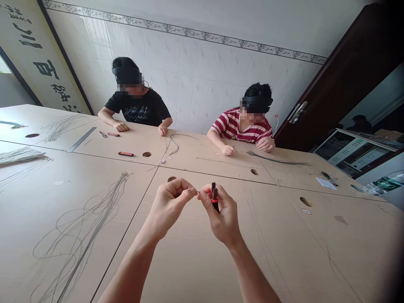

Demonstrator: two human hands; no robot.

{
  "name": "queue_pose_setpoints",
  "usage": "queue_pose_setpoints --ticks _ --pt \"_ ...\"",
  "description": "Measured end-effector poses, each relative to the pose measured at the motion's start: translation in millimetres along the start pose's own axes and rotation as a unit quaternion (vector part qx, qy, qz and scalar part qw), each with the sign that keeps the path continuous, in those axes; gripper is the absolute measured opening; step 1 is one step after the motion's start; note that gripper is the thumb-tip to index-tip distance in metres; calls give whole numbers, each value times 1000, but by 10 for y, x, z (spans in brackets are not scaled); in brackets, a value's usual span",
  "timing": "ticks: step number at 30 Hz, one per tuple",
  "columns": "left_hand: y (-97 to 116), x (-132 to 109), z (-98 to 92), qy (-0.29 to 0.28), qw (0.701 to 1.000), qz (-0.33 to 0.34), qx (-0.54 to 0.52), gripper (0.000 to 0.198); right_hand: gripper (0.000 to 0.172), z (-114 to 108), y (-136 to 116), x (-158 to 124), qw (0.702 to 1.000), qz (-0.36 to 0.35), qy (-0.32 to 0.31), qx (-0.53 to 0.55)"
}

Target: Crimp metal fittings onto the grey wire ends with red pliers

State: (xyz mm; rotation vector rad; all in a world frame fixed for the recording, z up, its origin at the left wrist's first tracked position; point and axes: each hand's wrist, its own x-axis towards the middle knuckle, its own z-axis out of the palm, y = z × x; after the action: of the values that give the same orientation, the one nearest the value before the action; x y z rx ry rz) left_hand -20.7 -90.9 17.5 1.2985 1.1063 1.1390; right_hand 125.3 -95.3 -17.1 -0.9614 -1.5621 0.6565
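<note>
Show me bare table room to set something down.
The table looks bare between your left forearm and right forearm, nearer you than the pliers. A narrow bare strip runs between the grey wire bundle and the table seam. Crowded: the far side, with a dark wire bundle and co-workers' hands.

The bit (198, 192) between the left hand (173, 202) and right hand (223, 214) was too small to make out. The right hand hid some of the pliers (214, 201). The bottom edge cut off the long gray wires (100, 221), the left edge the pale bundle (20, 155), and the right edge the bottle (386, 183).
</note>
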Motion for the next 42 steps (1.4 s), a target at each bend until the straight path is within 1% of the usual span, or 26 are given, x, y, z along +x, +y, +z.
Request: queue_pose_setpoints --ticks 3,6,10,21,25,28,35,42 --pt "-11 15 5 4 1000 6 10 22 20 -3 -4 11 1000 1 -6 -3" --pt "-22 24 1 12 1000 16 20 20 20 -13 -5 14 1000 10 -11 4" --pt "-22 9 -4 17 999 37 25 18 19 -8 -2 9 1000 16 0 17" --pt "-27 11 24 -11 998 51 22 19 21 36 -5 15 998 31 10 46" --pt "-36 2 7 -4 998 54 39 15 21 21 -11 23 998 37 10 45" --pt "-40 1 -3 1 997 62 50 16 22 10 -5 24 998 41 11 40" --pt "-53 14 4 -21 997 60 49 18 23 12 8 17 998 44 13 44" --pt "-87 10 9 -27 996 61 58 14 23 1 14 19 998 45 8 47"
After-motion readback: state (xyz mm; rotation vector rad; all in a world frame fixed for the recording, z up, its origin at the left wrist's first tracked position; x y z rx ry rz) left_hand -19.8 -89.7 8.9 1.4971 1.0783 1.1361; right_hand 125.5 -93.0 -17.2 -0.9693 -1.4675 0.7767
